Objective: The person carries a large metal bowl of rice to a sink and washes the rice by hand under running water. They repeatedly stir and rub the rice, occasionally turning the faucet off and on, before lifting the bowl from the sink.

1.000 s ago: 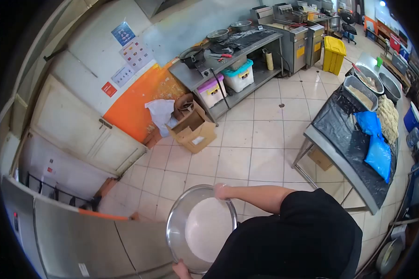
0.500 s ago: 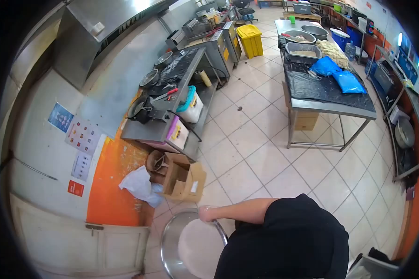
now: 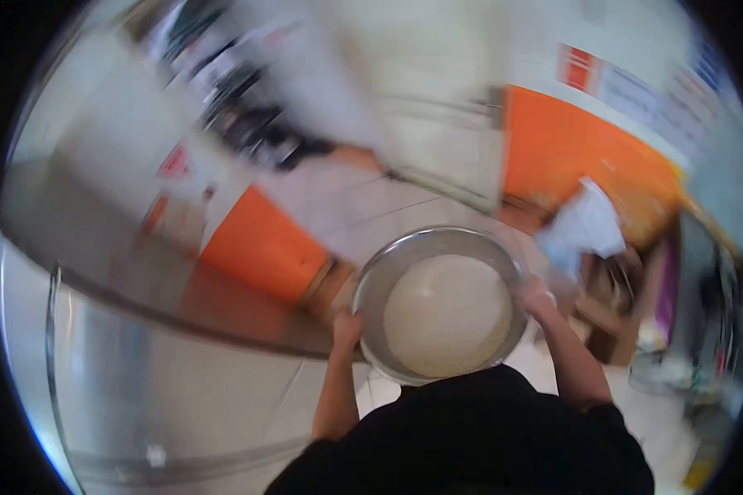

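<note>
Right hand (image 3: 537, 295) blurred. Bowl (image 3: 373, 322) partly hidden behind black shirt (image 3: 470, 437). Wall notices (image 3: 631, 95) unreadable.

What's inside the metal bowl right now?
Inside the metal bowl is a pale, off-white mass; the bowl's bare wall shows around much of it. The mass covers the bowl's bottom, so anything underneath cannot be seen.

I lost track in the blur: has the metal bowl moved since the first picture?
Yes: the metal bowl has moved toward the door, now showing closer to its bottom edge.

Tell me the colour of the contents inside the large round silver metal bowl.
The contents of the round metal bowl look off-white in the head view.
</note>
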`<control>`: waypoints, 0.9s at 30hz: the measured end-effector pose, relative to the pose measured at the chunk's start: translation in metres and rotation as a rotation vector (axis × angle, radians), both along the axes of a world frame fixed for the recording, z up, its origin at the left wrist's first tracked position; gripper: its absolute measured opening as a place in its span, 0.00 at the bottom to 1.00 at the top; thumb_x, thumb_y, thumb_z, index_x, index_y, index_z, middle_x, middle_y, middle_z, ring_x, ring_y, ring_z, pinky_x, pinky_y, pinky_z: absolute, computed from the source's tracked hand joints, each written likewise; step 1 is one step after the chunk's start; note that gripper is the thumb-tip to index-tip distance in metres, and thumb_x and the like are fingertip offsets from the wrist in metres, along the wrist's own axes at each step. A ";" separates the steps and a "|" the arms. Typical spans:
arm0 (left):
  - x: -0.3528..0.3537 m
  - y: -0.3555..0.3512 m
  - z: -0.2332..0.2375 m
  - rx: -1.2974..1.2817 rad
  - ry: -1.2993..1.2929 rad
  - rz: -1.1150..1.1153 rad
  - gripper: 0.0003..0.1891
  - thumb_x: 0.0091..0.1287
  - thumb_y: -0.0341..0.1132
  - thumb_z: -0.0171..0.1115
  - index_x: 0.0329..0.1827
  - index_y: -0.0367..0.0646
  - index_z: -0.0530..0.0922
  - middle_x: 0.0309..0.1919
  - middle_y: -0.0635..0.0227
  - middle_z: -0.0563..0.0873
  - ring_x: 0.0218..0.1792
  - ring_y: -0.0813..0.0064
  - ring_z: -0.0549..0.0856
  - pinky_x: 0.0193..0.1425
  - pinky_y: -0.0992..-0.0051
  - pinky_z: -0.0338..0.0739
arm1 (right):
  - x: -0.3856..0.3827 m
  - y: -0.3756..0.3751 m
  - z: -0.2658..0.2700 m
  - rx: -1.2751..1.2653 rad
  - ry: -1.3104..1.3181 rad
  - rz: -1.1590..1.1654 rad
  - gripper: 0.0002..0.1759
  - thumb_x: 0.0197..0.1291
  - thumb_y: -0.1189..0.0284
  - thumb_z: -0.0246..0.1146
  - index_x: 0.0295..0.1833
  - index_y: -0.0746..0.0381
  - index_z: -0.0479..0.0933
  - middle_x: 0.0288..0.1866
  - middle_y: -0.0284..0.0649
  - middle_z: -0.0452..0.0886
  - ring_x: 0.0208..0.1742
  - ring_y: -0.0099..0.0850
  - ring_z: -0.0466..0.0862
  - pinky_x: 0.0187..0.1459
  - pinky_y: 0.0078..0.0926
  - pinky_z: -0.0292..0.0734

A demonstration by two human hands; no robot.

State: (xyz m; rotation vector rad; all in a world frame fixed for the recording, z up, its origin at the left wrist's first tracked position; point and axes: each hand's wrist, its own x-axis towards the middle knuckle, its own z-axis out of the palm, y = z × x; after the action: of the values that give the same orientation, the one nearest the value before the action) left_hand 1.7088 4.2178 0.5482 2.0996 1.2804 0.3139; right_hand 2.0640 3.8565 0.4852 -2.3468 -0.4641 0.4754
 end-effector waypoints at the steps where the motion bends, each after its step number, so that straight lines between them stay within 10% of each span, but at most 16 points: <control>1: 0.002 0.003 0.013 -0.035 0.086 0.109 0.28 0.65 0.44 0.62 0.63 0.31 0.76 0.56 0.36 0.84 0.60 0.38 0.83 0.65 0.52 0.76 | 0.013 0.025 0.017 -0.038 -0.089 0.230 0.19 0.63 0.61 0.62 0.42 0.68 0.85 0.34 0.52 0.87 0.38 0.47 0.87 0.45 0.47 0.81; 6: 0.048 0.110 0.006 -0.218 0.145 0.231 0.28 0.65 0.44 0.62 0.62 0.31 0.75 0.57 0.36 0.84 0.61 0.40 0.82 0.66 0.53 0.76 | 0.125 0.141 -0.093 -0.221 -0.178 0.511 0.18 0.61 0.62 0.62 0.49 0.62 0.87 0.42 0.53 0.89 0.45 0.47 0.90 0.46 0.43 0.83; 10: 0.115 0.218 0.051 -0.196 0.165 0.170 0.28 0.65 0.42 0.62 0.63 0.30 0.76 0.59 0.38 0.83 0.60 0.43 0.84 0.66 0.55 0.76 | 0.181 0.278 -0.063 -0.546 -0.191 0.497 0.20 0.60 0.61 0.63 0.50 0.63 0.86 0.46 0.53 0.89 0.49 0.46 0.90 0.48 0.43 0.83; 13: 0.147 0.293 0.054 -0.073 0.359 0.150 0.28 0.68 0.49 0.60 0.67 0.42 0.78 0.59 0.48 0.85 0.62 0.48 0.83 0.65 0.53 0.77 | 0.192 0.346 -0.007 -0.361 -0.082 0.379 0.22 0.58 0.60 0.64 0.51 0.63 0.86 0.46 0.55 0.88 0.48 0.47 0.90 0.49 0.46 0.82; 16: 0.180 0.364 0.040 -0.103 0.224 0.203 0.23 0.68 0.42 0.59 0.59 0.32 0.79 0.55 0.41 0.85 0.57 0.45 0.85 0.62 0.53 0.77 | 0.200 0.420 0.074 -0.354 0.018 0.342 0.21 0.58 0.61 0.64 0.44 0.70 0.83 0.44 0.59 0.87 0.46 0.50 0.88 0.46 0.49 0.78; 22: 0.230 0.504 -0.009 -0.108 0.153 0.290 0.24 0.69 0.44 0.62 0.55 0.29 0.79 0.52 0.34 0.85 0.56 0.39 0.84 0.62 0.51 0.77 | 0.309 0.575 -0.026 0.095 0.275 0.321 0.18 0.57 0.64 0.64 0.40 0.70 0.81 0.31 0.44 0.82 0.34 0.34 0.80 0.38 0.44 0.75; 27: 0.267 0.602 -0.028 -0.112 0.144 0.495 0.24 0.69 0.45 0.62 0.56 0.30 0.80 0.51 0.36 0.86 0.55 0.39 0.85 0.61 0.51 0.78 | 0.388 0.780 0.015 0.320 0.545 0.540 0.10 0.55 0.71 0.66 0.39 0.67 0.82 0.29 0.33 0.79 0.32 0.28 0.77 0.34 0.32 0.74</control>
State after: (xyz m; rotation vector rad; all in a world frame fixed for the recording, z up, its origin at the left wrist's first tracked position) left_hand 1.9760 4.8203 0.5203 1.7153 1.8559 0.2963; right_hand 2.4517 4.6364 0.5001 -1.6730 -0.8332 1.1570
